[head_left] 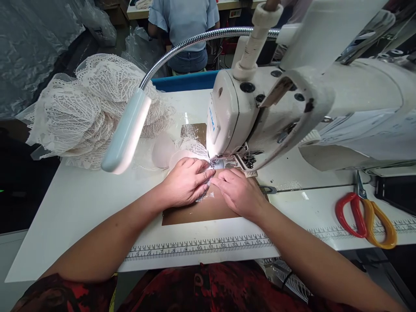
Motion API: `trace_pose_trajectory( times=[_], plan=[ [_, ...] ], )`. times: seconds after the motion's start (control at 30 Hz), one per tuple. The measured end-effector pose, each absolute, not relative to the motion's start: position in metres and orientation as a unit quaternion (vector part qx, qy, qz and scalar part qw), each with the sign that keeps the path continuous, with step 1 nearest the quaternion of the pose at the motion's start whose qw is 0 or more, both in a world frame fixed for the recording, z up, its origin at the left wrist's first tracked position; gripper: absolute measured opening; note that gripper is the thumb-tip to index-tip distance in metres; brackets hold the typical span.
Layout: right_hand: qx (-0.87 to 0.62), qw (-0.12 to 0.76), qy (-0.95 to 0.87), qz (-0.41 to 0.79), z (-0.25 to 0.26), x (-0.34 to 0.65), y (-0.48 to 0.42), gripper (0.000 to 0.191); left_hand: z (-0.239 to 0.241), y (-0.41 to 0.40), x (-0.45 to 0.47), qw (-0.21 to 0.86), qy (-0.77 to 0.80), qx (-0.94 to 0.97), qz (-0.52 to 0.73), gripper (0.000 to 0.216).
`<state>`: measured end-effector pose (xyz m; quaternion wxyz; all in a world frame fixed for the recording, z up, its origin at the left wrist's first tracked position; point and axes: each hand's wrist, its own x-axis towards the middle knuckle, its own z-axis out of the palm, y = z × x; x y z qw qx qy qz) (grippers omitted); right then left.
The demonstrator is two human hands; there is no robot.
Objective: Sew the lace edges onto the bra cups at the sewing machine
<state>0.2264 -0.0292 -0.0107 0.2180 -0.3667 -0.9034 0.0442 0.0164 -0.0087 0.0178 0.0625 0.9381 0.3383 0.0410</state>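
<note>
Under the sewing machine (225,108), beside its lit needle area, lies a piece of white lace fabric (194,146) with smooth pale cup-shaped parts (163,150). My left hand (186,182) rests on the lace just left of the needle, its fingers bent together over the fabric. Close by on the right, my right hand (239,193) is curled, with its fingertips at the lace edge near the presser foot. Both hands partly cover the fabric, so their exact grip is hidden. Beneath them is a brown sheet (201,214) on the white table.
A heap of white lace (74,108) sits at the back left. The lamp (126,132) arches over the table. Scissors (365,216) with red and yellow handles lie right, beside a printed ruler strip (201,248) along the front edge. Another person (185,30) sits beyond.
</note>
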Motion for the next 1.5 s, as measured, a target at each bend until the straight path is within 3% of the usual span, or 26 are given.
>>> trace_pose_trajectory(
  times=[0.6,1.03,1.5],
  plan=[
    [-0.471,0.148,-0.869,0.035,-0.007,0.223,-0.031,0.033,0.013,-0.012,0.009,0.053,0.331,0.938,0.088,0.042],
    [-0.414,0.214,-0.880,0.087,-0.008,0.229,-0.030,0.031,0.015,-0.012,0.005,0.066,0.306,0.942,0.124,0.038],
    [-0.404,0.197,-0.891,0.062,-0.008,0.225,-0.031,0.026,0.015,-0.010,0.006,0.021,0.287,0.956,0.065,0.039]
  ],
)
